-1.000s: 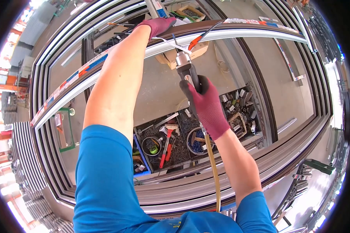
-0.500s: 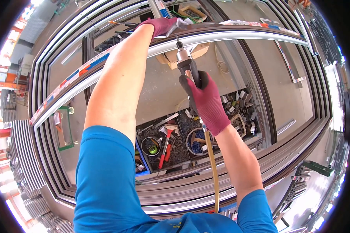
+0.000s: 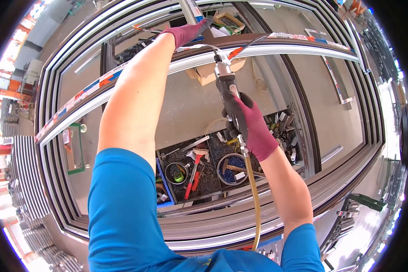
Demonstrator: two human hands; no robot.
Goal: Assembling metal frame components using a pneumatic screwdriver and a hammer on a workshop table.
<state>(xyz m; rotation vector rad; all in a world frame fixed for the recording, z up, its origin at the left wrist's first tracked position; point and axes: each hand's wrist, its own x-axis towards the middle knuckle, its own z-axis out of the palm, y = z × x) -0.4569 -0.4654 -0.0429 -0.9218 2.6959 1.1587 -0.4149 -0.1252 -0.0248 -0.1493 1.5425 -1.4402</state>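
My right hand (image 3: 251, 120), in a maroon glove with dark palm and fingers, is closed around a pneumatic drill (image 3: 223, 72) with a silver front and a black body. A yellowish air hose (image 3: 255, 199) runs down from its rear. The drill's front end is at the pale edge of a long aluminium crossbar (image 3: 186, 64); the bit's tip cannot be made out. My left hand (image 3: 188, 34), gloved alike, reaches over the crossbar, its fingers across a short aluminium profile (image 3: 191, 12) that meets it. Loose protective film (image 3: 251, 43) curls up beside the drill.
Below the frame stands a parts tray (image 3: 204, 181) with screws, a red-handled tool (image 3: 195, 172), a cup (image 3: 177, 173) and a bowl (image 3: 231, 170) holding a hammer. A cardboard box (image 3: 208, 78) sits under the crossbar. Stacked frame profiles (image 3: 349, 177) surround the work.
My right hand has shifted the drill slightly right, bringing its front end against the crossbar. My left fingers have stretched across the short profile, and the film end now curls up right of the drill.
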